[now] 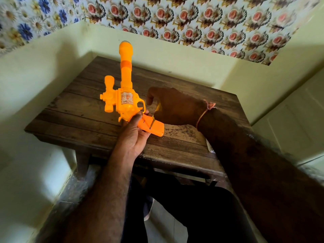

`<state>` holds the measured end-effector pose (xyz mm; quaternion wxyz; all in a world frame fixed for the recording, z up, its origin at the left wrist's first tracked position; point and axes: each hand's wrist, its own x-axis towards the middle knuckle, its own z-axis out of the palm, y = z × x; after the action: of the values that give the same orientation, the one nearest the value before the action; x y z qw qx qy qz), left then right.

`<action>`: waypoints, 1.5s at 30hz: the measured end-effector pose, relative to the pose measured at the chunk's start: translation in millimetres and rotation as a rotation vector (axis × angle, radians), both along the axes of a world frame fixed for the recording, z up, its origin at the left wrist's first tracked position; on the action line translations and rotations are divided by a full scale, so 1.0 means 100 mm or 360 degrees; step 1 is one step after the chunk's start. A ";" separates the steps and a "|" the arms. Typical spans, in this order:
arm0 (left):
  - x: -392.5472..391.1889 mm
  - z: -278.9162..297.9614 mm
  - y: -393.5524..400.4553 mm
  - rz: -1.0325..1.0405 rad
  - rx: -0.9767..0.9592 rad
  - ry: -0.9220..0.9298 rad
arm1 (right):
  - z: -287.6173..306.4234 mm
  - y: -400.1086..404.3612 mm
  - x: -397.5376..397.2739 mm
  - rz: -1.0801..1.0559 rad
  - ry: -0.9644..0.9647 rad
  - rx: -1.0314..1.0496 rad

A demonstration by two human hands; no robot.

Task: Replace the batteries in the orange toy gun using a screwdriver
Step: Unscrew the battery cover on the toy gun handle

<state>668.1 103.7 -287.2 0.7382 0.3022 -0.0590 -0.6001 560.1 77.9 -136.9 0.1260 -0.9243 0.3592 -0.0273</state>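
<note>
Two hands on it mid-frame: left hand [134,135] grips the orange toy gun [125,95] by the handle, barrel up, probably to steady it while the right hand [175,106], fingers curled round the screwdriver [155,115], works its tip into the grip.

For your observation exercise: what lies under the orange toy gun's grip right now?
The left hand cups the orange toy gun under its grip, over the wooden table. On top, the screwdriver in the right hand meets the grip. Batteries inside are hidden.
</note>
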 end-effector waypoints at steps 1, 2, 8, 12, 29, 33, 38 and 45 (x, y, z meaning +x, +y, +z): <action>0.00 0.00 -0.01 0.0004 0.0010 0.0010 | -0.01 0.00 0.01 0.0010 0.0015 -0.0013; 0.00 -0.01 -0.02 0.0000 0.0001 0.0027 | -0.02 0.01 0.01 0.0002 0.0014 -0.0050; 0.01 0.00 0.00 -0.0007 -0.0069 0.0005 | -0.05 -0.01 0.00 -0.0089 -0.0090 -0.0099; 0.01 -0.02 -0.02 -0.0007 -0.0058 0.0000 | -0.02 -0.03 -0.03 -0.0023 -0.0033 -0.0020; 0.04 -0.04 -0.09 0.0058 -0.0063 -0.0081 | -0.90 0.07 -0.88 -0.1192 -0.0967 0.0038; 0.01 -0.01 -0.03 0.0129 -0.0163 -0.0235 | -1.30 0.12 -0.90 -0.1167 -0.0623 -0.0068; 0.00 0.05 -0.03 0.0127 -0.0086 -0.0195 | -1.29 0.14 -0.78 -0.1075 -0.0316 -0.0122; -0.05 0.28 -0.09 0.0352 0.0027 -0.0806 | -1.19 0.17 -0.26 -0.1254 -0.1719 0.0370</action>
<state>662.8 95.0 -259.0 0.7585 0.4533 -0.2032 -0.4218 533.9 95.2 -255.9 0.3669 -0.5615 0.5566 -0.4902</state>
